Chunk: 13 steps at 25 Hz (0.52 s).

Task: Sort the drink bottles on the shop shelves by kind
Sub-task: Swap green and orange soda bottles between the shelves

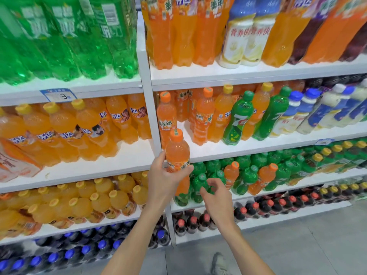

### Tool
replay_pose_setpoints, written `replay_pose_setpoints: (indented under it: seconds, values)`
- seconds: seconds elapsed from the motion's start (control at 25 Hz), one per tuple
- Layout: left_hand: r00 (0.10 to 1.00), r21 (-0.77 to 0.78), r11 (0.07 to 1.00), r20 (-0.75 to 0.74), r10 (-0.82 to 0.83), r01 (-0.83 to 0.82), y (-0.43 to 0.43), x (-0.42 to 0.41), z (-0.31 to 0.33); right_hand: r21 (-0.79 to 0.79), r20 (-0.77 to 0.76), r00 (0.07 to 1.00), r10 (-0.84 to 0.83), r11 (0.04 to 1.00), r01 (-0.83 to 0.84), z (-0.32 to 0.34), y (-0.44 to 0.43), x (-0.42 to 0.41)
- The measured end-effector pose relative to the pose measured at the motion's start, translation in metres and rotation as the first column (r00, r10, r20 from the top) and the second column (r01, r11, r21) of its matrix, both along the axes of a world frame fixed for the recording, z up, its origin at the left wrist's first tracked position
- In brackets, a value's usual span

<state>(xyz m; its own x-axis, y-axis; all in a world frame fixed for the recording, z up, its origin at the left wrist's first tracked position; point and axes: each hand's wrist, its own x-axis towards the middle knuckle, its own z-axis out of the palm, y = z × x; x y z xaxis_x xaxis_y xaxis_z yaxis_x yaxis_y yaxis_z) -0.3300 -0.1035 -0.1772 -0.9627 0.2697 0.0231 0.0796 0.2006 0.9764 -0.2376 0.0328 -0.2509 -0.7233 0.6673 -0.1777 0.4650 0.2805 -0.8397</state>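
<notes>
Orange soda bottle (177,153), round-shouldered clear plastic, sits gripped in your left hand (163,180); your right hand (218,197) is empty, fingers loosely curled.

The orange bottle (177,153) you hold is clear, glossy plastic that catches the light, with a shiny printed film label round its middle and an opaque plastic cap of duller sheen. You face shelves (258,76) of smooth white board with a matt, painted-looking finish, where the green bottles (69,46) are see-through glossy plastic and the white milky-drink bottles (237,44) are opaque plastic with a soft shine. Under you the floor (297,245) looks a smooth, matt grey.
</notes>
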Motion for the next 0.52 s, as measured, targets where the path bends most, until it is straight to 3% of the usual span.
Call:
replay_pose_setpoints:
  seconds: [0.28,0.52]
  values:
    - [0.977,0.061,0.98,-0.085,0.197,-0.192,0.08,-0.022,0.012,0.08,-0.004,0.985,0.171,0.982,-0.17,0.029,0.088,-0.017]
    - [0.935,0.01,0.947,-0.157,0.319,-0.322,0.116,-0.039,0.012,0.068,0.051,0.956,0.288,0.954,-0.291,0.036,0.121,-0.019]
